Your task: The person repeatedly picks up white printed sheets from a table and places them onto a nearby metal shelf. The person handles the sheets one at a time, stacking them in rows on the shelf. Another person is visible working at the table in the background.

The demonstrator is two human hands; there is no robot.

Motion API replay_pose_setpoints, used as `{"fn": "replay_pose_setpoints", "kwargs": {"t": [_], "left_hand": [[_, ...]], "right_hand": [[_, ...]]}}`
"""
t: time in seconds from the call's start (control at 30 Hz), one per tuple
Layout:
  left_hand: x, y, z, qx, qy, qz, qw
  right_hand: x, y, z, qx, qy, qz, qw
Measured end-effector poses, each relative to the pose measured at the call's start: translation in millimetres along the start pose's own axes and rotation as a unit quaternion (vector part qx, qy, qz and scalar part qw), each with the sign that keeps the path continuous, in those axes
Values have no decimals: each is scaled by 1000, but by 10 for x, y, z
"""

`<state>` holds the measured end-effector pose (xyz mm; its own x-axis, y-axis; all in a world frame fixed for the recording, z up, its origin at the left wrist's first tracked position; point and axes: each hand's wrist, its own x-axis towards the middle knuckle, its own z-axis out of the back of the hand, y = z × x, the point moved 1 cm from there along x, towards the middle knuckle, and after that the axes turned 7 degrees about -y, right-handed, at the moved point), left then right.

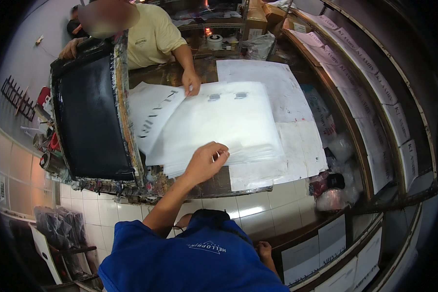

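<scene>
A stack of white sheets or flat bags (219, 124) lies on the worktable. My left hand (209, 159) is over its near edge, fingers curled and the thumb close to the index finger; whether a sheet edge is pinched there I cannot make out. My right hand (264, 250) hangs low beside the rack at my right, its fingers too small to read. Across the table a person's hand (191, 82) grips a white sheet with dark lettering (153, 114), lifted at an angle left of the stack. That person's other hand (70, 48) rests on a raised screen-printing frame (126, 97).
Flat white sheets (297, 141) cover the table's right side. Racks (345, 92) of printed white pieces run along the right, with more shelves (301, 258) low beside me. Plastic-wrapped goods (333, 199) sit under the rack. Dark plastic (61, 224) lies at lower left.
</scene>
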<state>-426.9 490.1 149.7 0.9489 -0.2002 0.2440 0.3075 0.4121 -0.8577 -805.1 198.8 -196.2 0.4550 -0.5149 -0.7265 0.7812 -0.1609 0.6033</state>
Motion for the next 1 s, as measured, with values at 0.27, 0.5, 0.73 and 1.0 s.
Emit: {"fn": "replay_pose_setpoints", "kwargs": {"t": [0.27, 0.5, 0.73, 1.0], "left_hand": [[789, 120, -319, 120, -68, -90, 986], [1726, 324, -1110, 195, -33, -143, 970], [2220, 552, -2091, 406, 103, -111, 901], [2292, 666, -2497, 434, 161, -28, 886]], "right_hand": [[101, -75, -4, -9, -18, 20, 1000], [82, -318, -27, 78, -39, -24, 996], [-25, -652, -54, 44, -59, -34, 997], [-143, -760, -160, 19, -99, -46, 994]]}}
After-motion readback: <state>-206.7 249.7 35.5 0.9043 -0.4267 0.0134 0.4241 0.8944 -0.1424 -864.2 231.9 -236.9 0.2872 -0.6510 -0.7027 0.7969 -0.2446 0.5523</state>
